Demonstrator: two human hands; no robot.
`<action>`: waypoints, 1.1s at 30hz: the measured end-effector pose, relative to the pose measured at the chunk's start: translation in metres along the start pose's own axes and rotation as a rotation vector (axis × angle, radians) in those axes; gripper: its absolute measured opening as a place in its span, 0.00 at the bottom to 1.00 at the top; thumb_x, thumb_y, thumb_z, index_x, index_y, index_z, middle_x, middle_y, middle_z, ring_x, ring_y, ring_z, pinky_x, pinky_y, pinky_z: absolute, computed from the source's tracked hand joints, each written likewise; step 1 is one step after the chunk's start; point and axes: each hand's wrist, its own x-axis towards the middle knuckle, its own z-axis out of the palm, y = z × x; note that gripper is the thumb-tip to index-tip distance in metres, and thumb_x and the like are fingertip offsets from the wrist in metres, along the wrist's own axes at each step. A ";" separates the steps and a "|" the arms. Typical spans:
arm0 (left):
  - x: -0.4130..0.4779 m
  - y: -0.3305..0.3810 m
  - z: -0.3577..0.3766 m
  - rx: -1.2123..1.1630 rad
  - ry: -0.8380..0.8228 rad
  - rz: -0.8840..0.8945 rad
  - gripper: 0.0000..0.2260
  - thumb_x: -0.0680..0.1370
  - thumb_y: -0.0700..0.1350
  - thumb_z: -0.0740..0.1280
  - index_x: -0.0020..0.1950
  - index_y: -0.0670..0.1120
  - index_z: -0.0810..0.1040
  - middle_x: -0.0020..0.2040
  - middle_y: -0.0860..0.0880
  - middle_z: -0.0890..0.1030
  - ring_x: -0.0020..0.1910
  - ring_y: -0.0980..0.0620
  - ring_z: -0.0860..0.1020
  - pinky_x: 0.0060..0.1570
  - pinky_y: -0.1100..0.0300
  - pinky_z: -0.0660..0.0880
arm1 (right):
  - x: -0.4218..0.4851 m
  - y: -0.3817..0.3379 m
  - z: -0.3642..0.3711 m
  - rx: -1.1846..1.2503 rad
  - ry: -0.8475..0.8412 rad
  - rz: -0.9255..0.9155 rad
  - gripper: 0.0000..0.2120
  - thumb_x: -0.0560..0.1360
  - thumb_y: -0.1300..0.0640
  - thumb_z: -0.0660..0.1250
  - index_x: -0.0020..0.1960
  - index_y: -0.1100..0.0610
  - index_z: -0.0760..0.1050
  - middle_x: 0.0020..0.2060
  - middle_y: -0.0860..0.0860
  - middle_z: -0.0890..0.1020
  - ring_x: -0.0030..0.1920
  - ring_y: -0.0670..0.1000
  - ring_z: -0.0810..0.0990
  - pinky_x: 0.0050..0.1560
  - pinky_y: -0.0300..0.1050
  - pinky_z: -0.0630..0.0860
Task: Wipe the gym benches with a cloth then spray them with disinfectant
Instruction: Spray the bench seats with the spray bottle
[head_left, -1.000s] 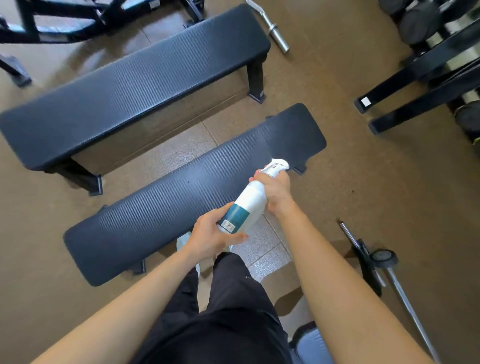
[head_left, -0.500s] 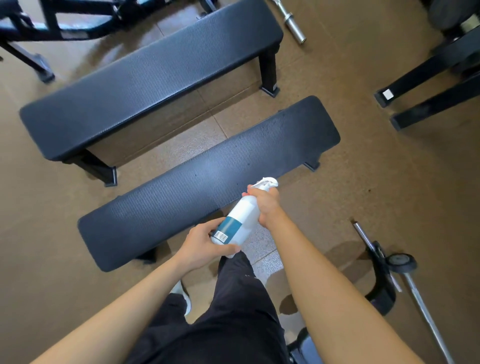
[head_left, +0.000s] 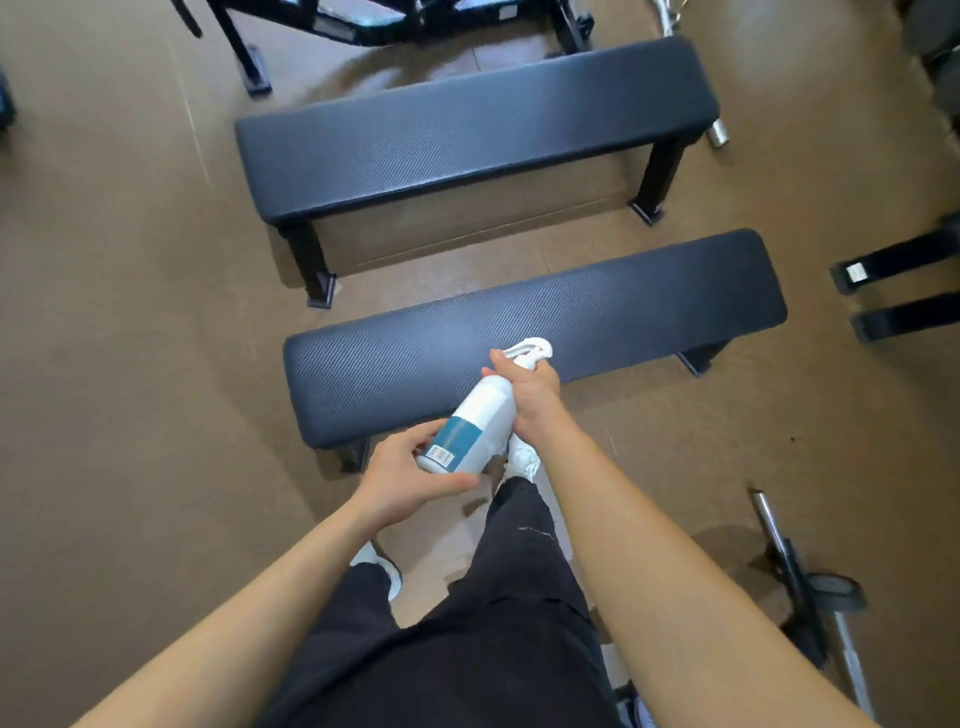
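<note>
A white spray bottle (head_left: 480, 413) with a teal label is held tilted over the near edge of the low black bench (head_left: 597, 317). My right hand (head_left: 530, 395) grips its neck at the white trigger head, which points at the bench pad. My left hand (head_left: 410, 475) cups the bottle's base. Behind the low bench stands a taller black bench (head_left: 467, 135) on black legs. No cloth is visible.
A black machine frame (head_left: 363, 26) stands behind the benches. Black rack feet (head_left: 893, 291) jut in at the right. A barbell with a small plate (head_left: 810, 587) lies on the brown floor at lower right. Another bar end (head_left: 717, 136) sits by the tall bench.
The view has swung left and the benches now lie more level in frame. Both hands keep the bottle, which now sits nearer the low bench's left half.
</note>
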 end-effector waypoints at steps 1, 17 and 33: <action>-0.014 -0.014 -0.016 -0.019 0.030 0.001 0.30 0.61 0.62 0.82 0.62 0.63 0.80 0.53 0.64 0.84 0.53 0.62 0.83 0.56 0.53 0.83 | -0.011 0.014 0.018 -0.008 0.011 -0.006 0.13 0.73 0.65 0.76 0.52 0.61 0.73 0.38 0.58 0.83 0.35 0.53 0.84 0.41 0.53 0.83; -0.140 -0.117 -0.177 -0.260 0.356 -0.052 0.31 0.62 0.54 0.83 0.64 0.54 0.82 0.53 0.58 0.85 0.50 0.60 0.83 0.49 0.64 0.79 | -0.118 0.132 0.207 -0.132 -0.148 0.028 0.16 0.77 0.62 0.72 0.61 0.59 0.72 0.46 0.59 0.82 0.41 0.56 0.85 0.43 0.56 0.85; -0.074 -0.102 -0.247 -0.067 0.083 0.030 0.28 0.68 0.65 0.74 0.67 0.71 0.73 0.65 0.63 0.78 0.64 0.58 0.77 0.65 0.51 0.78 | -0.067 0.109 0.247 -0.018 0.165 0.119 0.11 0.73 0.70 0.70 0.52 0.62 0.72 0.48 0.67 0.83 0.33 0.58 0.82 0.34 0.50 0.80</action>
